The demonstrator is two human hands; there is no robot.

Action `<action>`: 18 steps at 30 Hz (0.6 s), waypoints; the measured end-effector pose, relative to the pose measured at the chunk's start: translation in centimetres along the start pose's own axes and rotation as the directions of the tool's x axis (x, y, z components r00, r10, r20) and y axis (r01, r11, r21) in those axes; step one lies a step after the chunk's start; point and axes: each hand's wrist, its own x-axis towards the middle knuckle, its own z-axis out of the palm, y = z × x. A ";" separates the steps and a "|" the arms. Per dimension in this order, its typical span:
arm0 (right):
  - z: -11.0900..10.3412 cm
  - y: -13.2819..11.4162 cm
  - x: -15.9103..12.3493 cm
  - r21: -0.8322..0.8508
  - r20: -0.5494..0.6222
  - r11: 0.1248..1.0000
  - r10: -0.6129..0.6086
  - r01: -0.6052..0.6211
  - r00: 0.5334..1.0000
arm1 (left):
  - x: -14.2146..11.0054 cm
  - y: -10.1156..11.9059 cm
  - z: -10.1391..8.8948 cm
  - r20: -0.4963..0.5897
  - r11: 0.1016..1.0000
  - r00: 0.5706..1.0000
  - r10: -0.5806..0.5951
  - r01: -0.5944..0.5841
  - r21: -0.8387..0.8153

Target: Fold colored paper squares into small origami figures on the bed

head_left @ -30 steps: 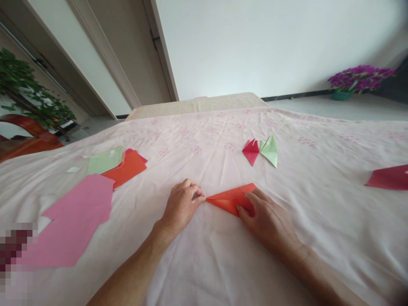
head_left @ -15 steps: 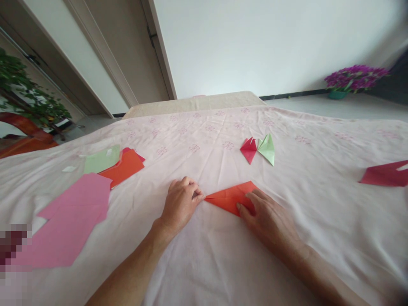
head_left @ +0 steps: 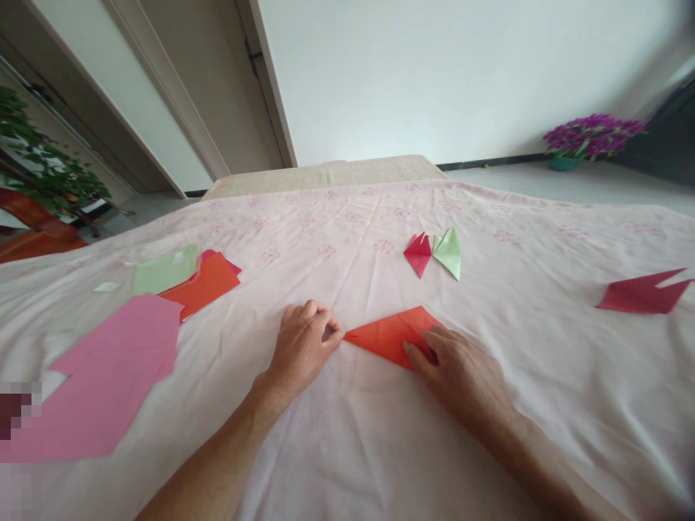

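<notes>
One left hand (head_left: pixel 307 336), one right hand (head_left: pixel 464 365) and one folded orange paper (head_left: pixel 385 333) are showing. Three more folded papers (head_left: pixel 449 256) are lying about: one green, two red. At least two pink sheets (head_left: pixel 111 391) are overlapping; two plants (head_left: pixel 591 135) are standing.

Floral cloth (head_left: pixel 543 362) | orange folded paper (head_left: pixel 383 334) | pink sheets (head_left: pixel 119 369) | red folds (head_left: pixel 418 256) | green fold (head_left: pixel 449 255)

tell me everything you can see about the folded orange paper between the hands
The folded orange paper looks thin and matte, folded into a pointed, kite-like shape with creases showing. It lies roughly flat on the pale pink cloth, its narrow tip at the left hand's fingertips. The right hand rests on the wider end, hiding part of it.
</notes>
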 end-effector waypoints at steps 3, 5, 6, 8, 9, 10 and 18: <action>0.1 0.1 -0.1 -0.029 -0.017 1.000 0.003 -0.004 1.000 | 0.0 -0.1 0.0 0.003 1.000 1.000 0.008 -0.008 -0.003; 0.2 0.1 -0.2 -0.050 -0.032 0.999 -0.011 0.010 0.999 | 0.0 -0.1 0.1 -0.002 1.000 1.000 0.017 -0.017 -0.012; 0.2 0.0 -0.2 -0.059 -0.037 0.998 -0.023 0.020 0.999 | 0.0 -0.1 0.1 -0.007 1.000 1.000 0.024 -0.024 -0.019; 0.2 0.0 -0.3 -0.071 -0.042 0.997 -0.043 0.040 0.998 | 0.0 -0.2 0.2 -0.019 0.998 0.999 0.043 -0.044 -0.042; 0.2 -0.1 -0.3 -0.074 -0.044 0.996 -0.048 0.045 0.998 | 0.0 -0.1 0.2 -0.027 0.997 0.998 0.058 -0.059 -0.054; 0.2 -0.1 -0.3 -0.074 -0.044 0.996 -0.050 0.047 0.998 | 0.0 -0.1 0.3 -0.037 0.995 0.996 0.076 -0.078 -0.065; 0.3 0.0 -0.3 -0.063 -0.048 0.997 -0.057 0.054 0.997 | 0.0 -0.1 0.7 -0.108 0.958 0.963 0.247 -0.259 -0.121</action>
